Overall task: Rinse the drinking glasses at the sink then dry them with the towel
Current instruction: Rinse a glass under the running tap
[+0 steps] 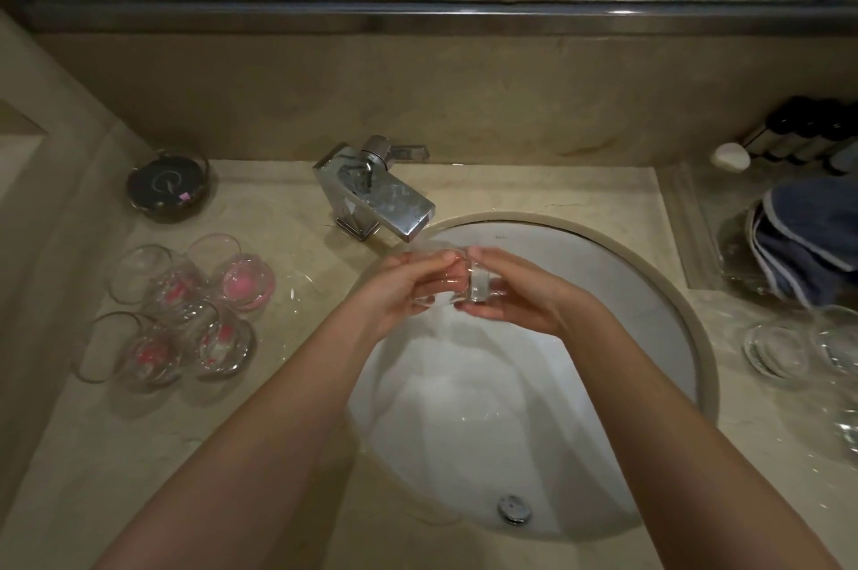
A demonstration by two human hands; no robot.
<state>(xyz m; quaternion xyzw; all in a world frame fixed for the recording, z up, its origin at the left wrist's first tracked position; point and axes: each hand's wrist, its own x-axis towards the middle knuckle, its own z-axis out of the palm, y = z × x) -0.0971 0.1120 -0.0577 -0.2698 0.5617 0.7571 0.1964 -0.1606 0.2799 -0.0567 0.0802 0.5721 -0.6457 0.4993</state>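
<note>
rinsing was the step in hand: both hands held one clear drinking glass (452, 286) tipped on its side under the spout of the chrome faucet (376, 193), above the white sink (650, 286). the left hand (408, 291) had its fingers curled round the glass's body, and the right hand (515, 295) pinched its thick base end, so neither hand was free. water seemed to sheet down the basin toward the drain (514, 509), though the stream itself was hard to make out. by my judgement the next move called for turning the glass so water reached the inside, tipping it out, then carrying it right toward the blue towel (808, 244), with a firm hold because wet glass slips. counted: five glasses with pink marks (185, 309) stood grouped on the counter at left, apparently waiting; at least two clear glasses (775, 349) sat at right near the towel, more perhaps cut off by the edge; one towel; one faucet; one dark round dish (168, 184) behind the left group.
</note>
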